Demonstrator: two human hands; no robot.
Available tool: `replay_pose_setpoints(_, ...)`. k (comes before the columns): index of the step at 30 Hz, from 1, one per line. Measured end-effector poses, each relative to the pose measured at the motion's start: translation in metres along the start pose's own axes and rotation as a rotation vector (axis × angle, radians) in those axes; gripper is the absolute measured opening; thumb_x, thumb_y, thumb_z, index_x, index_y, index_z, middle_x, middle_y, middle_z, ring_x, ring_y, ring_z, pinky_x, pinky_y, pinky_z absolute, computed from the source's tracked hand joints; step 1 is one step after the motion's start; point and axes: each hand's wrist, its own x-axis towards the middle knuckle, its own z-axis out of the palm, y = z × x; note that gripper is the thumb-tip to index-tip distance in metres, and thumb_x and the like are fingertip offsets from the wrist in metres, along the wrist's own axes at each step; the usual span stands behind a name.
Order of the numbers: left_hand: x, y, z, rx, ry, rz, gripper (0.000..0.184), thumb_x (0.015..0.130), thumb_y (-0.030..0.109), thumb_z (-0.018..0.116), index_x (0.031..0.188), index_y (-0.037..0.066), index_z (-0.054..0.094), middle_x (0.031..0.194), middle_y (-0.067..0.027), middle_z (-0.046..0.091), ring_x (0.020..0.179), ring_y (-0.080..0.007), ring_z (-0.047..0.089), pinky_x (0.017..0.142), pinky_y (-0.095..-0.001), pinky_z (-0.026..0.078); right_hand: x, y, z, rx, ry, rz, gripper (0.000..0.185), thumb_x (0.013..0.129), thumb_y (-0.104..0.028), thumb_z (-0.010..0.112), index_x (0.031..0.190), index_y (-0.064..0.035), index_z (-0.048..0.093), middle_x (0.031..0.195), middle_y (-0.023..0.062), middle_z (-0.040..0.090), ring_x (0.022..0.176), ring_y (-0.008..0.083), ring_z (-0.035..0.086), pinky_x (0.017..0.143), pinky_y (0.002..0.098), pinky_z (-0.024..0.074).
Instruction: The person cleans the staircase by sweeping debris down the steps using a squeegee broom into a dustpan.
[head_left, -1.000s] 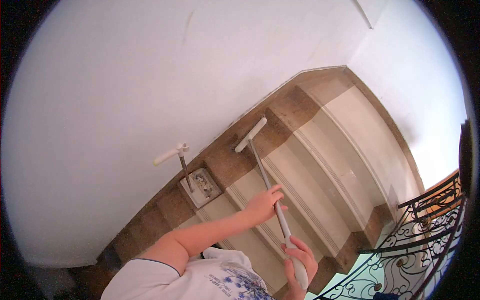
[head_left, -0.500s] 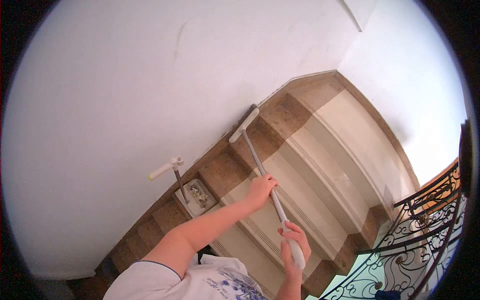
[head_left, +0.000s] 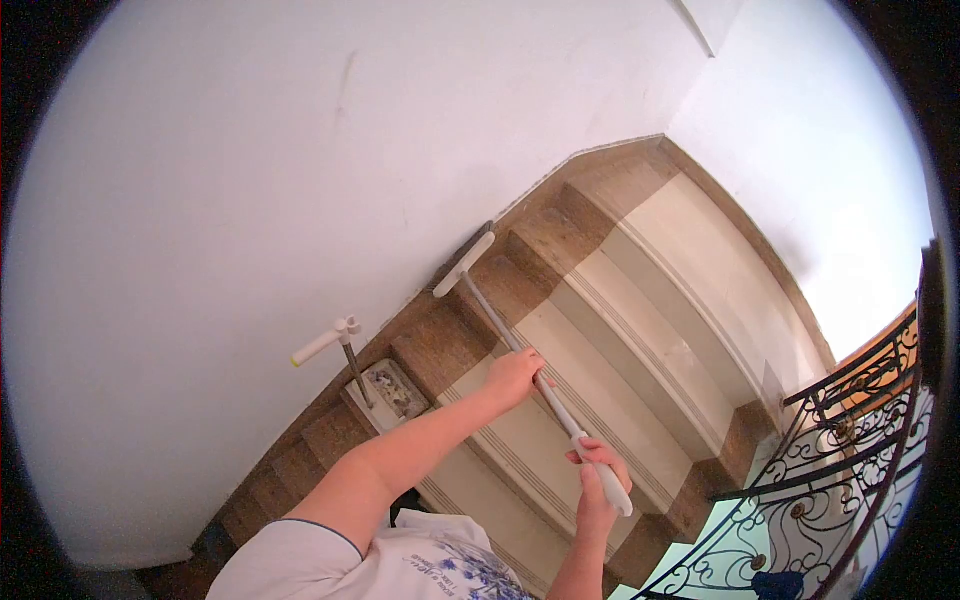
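- Vs. the last frame: broom [head_left: 490, 306] head [head_left: 465, 266] has shifted along the foot of the wall [head_left: 250, 200], closer to the dustpan [head_left: 384, 412]. Pole slants more across the steps [head_left: 620, 345].
- Right hand [head_left: 605, 470] has swung outward, toward the railing [head_left: 850, 462] side. Left hand [head_left: 515, 376] has moved only a little.
- Left arm: reaches out from the sleeve, elbow slightly bent, hand on the pole partway down.
- Left grip: closed round the pole, back of the hand up.
- Right arm: comes up from the bottom edge of the view, forearm near upright, hand at the pole's top end.
- Right grip: fingers wrapped over the pale handle, its rounded end sticking out past the hand.
- Broom: head at the wall side of the stairs, dark bristles facing the wall, pale back facing the person.
- Dustpan: sits on a step by the wall, debris in it, own handle standing up with a pale grip on top.
- Writing: small lettering on the shirt [head_left: 420, 565] beside a blue print, too small to read. No brand legible on broom or dustpan.
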Motion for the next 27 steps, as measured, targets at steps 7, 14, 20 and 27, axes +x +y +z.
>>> replay_pose_setpoints(7,-0.006,-0.002,0.007,0.071,-0.002,-0.05,0.03,0.078,0.033,0.063,0.076,0.005,0.052,0.08,-0.0129,0.053,0.075,-0.0338,0.057,0.062,-0.0435,0.046,-0.003,0.004,0.001,0.014,0.101,0.089,0.012,0.075,0.004,0.057,0.087,0.0001,0.059,0.101,0.0154,0.059,0.082,0.0216,0.062,0.074,0.0325,0.0504)
replay_pose_setpoints(14,-0.023,-0.01,0.017,0.03,-0.06,-0.078,0.024,0.082,0.028,0.06,0.077,0.005,0.054,0.082,-0.013,0.054,0.076,-0.0347,0.058,0.064,-0.0442,0.046,-0.011,0.005,-0.004,-0.077,-0.004,0.113,0.01,0.074,0.004,0.054,0.084,0.0015,0.058,0.1,0.0142,0.057,0.082,0.0215,0.059,0.074,0.0332,0.0512)
replay_pose_setpoints(20,-0.04,-0.009,0.017,0.071,-0.057,-0.126,0.029,0.082,0.032,0.058,0.074,0.004,0.054,0.083,-0.0136,0.054,0.075,-0.0354,0.058,0.064,-0.045,0.046,-0.019,0.016,-0.012,-0.157,-0.102,0.038,0.012,0.073,0.005,0.054,0.084,0.0018,0.058,0.099,0.0138,0.056,0.083,0.0206,0.059,0.076,0.0342,0.0528)
replay_pose_setpoints(27,-0.053,-0.004,0.012,0.099,-0.066,-0.155,0.028,0.082,0.03,0.059,0.074,0.004,0.054,0.082,-0.0138,0.054,0.074,-0.036,0.057,0.062,-0.0454,0.046,-0.023,0.018,-0.017,-0.181,-0.177,0.034,0.013,0.072,0.006,0.055,0.084,0.0013,0.059,0.098,0.0131,0.057,0.081,0.0207,0.06,0.073,0.0319,0.0512)
